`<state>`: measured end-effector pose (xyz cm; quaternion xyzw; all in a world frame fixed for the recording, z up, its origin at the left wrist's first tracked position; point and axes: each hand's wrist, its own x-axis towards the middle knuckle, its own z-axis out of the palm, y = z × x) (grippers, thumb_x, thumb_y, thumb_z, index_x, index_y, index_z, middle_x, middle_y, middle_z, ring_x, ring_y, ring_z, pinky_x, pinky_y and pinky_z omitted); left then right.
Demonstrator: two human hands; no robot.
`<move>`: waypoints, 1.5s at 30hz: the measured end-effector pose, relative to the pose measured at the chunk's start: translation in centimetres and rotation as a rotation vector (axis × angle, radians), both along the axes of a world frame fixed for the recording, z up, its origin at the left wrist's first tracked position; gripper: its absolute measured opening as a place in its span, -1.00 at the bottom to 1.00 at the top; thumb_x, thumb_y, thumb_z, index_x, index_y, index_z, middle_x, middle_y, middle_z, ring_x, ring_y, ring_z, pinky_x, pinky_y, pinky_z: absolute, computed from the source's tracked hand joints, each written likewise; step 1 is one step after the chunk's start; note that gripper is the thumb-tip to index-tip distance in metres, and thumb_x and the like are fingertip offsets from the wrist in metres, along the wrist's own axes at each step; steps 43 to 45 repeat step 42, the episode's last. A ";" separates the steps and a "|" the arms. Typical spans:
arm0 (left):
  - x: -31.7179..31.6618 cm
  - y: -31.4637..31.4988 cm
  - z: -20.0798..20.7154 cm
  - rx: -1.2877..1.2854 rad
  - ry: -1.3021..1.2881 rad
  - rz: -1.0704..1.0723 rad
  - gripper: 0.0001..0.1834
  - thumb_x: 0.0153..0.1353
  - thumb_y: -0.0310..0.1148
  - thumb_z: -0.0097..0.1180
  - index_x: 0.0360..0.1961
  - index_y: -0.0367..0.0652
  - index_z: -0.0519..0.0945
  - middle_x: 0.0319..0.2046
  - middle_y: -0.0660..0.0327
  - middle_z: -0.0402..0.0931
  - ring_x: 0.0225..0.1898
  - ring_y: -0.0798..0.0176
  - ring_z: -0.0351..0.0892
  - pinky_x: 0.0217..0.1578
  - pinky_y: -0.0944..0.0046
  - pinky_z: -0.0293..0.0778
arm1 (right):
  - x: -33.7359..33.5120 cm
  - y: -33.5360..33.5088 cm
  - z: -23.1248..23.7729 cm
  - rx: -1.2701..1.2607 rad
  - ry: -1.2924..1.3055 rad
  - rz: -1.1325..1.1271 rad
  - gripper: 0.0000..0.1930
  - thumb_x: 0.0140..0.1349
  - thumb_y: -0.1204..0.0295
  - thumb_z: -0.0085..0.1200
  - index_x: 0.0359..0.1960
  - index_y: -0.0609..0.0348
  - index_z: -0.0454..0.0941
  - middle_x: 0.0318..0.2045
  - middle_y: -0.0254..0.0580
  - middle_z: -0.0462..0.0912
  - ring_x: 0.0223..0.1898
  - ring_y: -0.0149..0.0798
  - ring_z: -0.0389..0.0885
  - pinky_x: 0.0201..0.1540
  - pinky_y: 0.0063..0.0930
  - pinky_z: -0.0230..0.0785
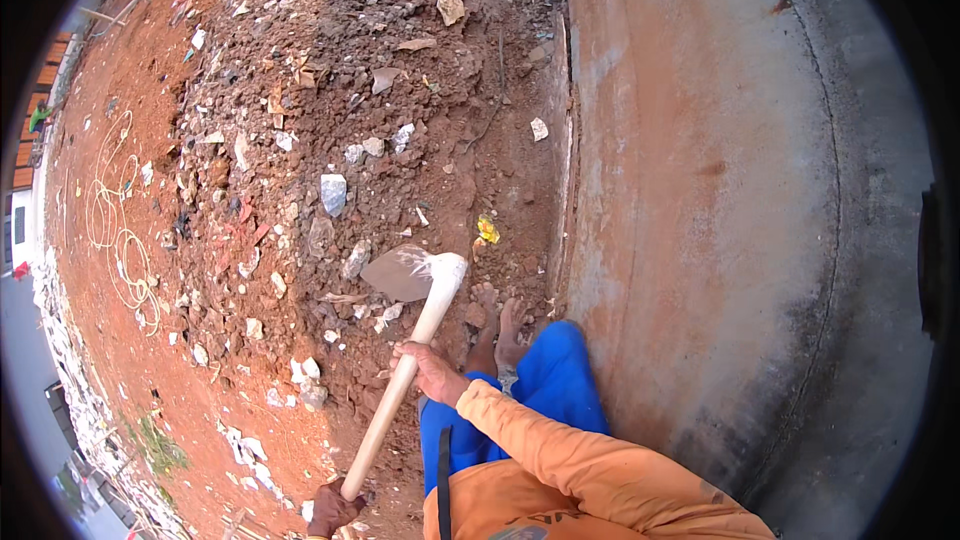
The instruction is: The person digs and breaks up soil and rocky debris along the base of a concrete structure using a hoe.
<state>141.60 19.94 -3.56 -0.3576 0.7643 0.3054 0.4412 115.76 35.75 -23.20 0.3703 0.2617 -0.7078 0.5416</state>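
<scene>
A hoe (390, 415) with a pale wooden handle slants across the front of me, its broad grey blade (397, 274) up at the far end, over the rubble. Around the middle of the handle my right hand (433, 370) is closed, its arm in an orange sleeve. Down by the lower edge, my left hand (334, 511) grips the handle's near end. Whether the blade touches the soil, I cannot tell. My bare feet (505, 330) stand on the reddish earth just right of the hoe's head.
A stained concrete wall (700, 140) runs along my right. Broken earth with stones and scraps (330, 120) spreads left and ahead. A yellow wrapper (488, 229) lies past the hoe's head. Loops of pale hose or rope (118, 210) lie far left. A distant person (40, 118) shows at the left rim.
</scene>
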 end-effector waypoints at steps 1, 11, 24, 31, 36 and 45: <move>-1.6 3.0 -3.3 0.035 0.072 0.042 -0.61 -0.08 -0.20 0.31 -0.25 -0.20 0.61 -0.47 -0.01 0.62 -0.42 -0.01 0.65 -0.33 0.14 0.56 | -1.9 2.2 -2.8 0.064 0.014 -0.002 -0.75 0.16 0.33 0.21 -0.21 0.09 0.44 -0.38 -0.26 0.55 -0.32 -0.24 0.59 -0.15 -0.19 0.54; -26.7 22.4 -33.0 0.388 0.386 0.341 -0.51 -0.07 -0.24 0.22 -0.11 -0.32 0.57 -0.28 -0.18 0.62 -0.21 -0.12 0.65 -0.13 0.02 0.53 | -18.4 13.9 -17.2 0.861 0.707 0.328 -0.67 0.16 0.42 0.11 -0.15 0.28 0.26 -0.46 -0.09 0.52 -0.54 -0.25 0.58 -0.62 -0.30 0.52; -10.8 33.0 -37.7 0.329 0.326 0.504 -0.55 -0.11 -0.26 0.28 -0.19 -0.31 0.58 -0.43 0.01 0.62 -0.41 0.09 0.61 -0.30 0.15 0.51 | 3.2 22.9 -26.0 0.796 1.238 0.873 -0.83 -0.06 0.48 0.16 -0.66 0.27 0.45 -0.65 -0.01 0.55 -0.57 0.00 0.61 -0.49 -0.17 0.46; -9.3 33.7 -33.7 0.428 0.050 0.792 -0.63 -0.10 -0.27 0.22 -0.34 -0.38 0.57 -0.56 0.00 0.58 -0.50 0.08 0.59 -0.40 0.15 0.53 | 3.7 24.3 -25.1 0.502 1.742 1.216 -0.77 -0.09 0.36 0.18 -0.76 0.19 0.47 -0.69 -0.10 0.55 -0.60 -0.06 0.62 -0.51 -0.17 0.47; -19.1 32.0 -28.6 0.536 0.039 0.605 -0.61 -0.06 -0.24 0.33 -0.21 -0.20 0.57 -0.54 0.34 0.49 -0.54 0.39 0.46 -0.52 0.29 0.46 | -0.4 25.9 -23.7 0.816 0.628 0.861 -0.80 -0.08 0.35 0.17 -0.56 0.27 0.63 -0.60 -0.07 0.65 -0.51 -0.15 0.67 -0.40 -0.23 0.51; -21.2 22.5 -23.1 0.644 0.203 0.600 -0.71 -0.07 -0.31 0.22 -0.36 -0.31 0.58 -0.58 0.15 0.57 -0.67 0.20 0.48 -0.64 0.17 0.38 | -5.9 18.5 -14.4 0.675 0.605 0.516 -0.65 -0.01 0.38 0.17 -0.25 0.45 0.58 -0.44 0.10 0.65 -0.47 -0.17 0.64 -0.36 -0.24 0.54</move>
